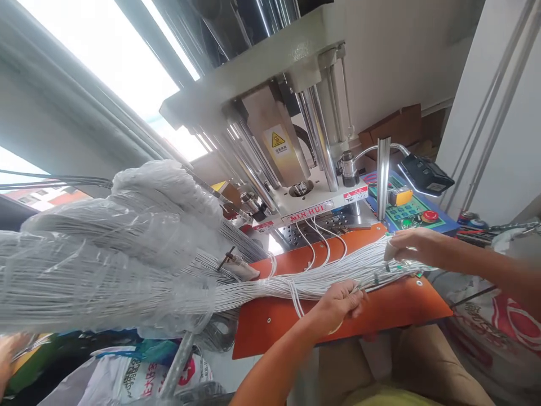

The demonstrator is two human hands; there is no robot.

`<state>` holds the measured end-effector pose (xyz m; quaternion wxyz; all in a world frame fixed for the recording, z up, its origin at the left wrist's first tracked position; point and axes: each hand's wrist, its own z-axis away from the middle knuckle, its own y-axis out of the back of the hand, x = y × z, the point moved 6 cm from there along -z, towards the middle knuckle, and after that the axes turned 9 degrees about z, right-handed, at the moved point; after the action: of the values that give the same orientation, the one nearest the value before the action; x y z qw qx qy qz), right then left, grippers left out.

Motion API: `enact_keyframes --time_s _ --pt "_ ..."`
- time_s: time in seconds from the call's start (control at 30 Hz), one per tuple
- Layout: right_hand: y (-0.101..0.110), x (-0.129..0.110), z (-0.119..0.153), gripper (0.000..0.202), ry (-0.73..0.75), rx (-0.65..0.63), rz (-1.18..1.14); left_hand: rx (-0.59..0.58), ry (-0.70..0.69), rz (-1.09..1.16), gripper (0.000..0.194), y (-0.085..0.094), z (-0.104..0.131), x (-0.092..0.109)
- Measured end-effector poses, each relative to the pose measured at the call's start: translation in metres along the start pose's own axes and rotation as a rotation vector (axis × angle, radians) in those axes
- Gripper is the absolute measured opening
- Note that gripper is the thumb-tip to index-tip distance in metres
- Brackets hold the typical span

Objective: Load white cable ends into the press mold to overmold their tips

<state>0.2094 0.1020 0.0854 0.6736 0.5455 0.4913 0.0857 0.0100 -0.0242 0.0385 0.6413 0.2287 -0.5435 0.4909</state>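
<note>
A thick bundle of white cables lies across the orange board, its ends toward the right. My left hand is at the near edge of the bundle, fingers curled in a pinch around a white cable; the fingertips are partly hidden. Over the cable ends at the right, my right hand has thumb and fingers bent down onto the cables. Small green parts show among those ends. Behind the bundle, a few white cables loop up to the machine's lower plate.
The press machine stands directly ahead with its upright rods. A control box with a red button and a lamp are at right. Plastic-wrapped cables fill the left. Another person's hand shows at the left edge.
</note>
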Motion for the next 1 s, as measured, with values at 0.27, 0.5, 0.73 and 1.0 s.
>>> enact_keyframes --time_s 0.27,0.5,0.73,1.0 --pt "-0.046 -0.081 -0.004 0.024 0.354 0.005 0.271 0.041 0.090 -0.105 0.052 -0.023 -0.020 -0.004" --pt "-0.017 -0.042 0.009 0.045 0.066 0.228 -0.006 0.146 0.097 0.045 0.048 -0.017 -0.017 -0.007" --pt "-0.069 -0.042 0.003 0.055 -0.024 0.076 -0.290 0.092 0.062 0.084 0.046 -0.021 -0.023 -0.003" --pt "-0.110 -0.065 -0.004 0.062 0.002 0.097 -0.072 0.182 -0.028 0.246 0.033 -0.020 -0.031 0.000"
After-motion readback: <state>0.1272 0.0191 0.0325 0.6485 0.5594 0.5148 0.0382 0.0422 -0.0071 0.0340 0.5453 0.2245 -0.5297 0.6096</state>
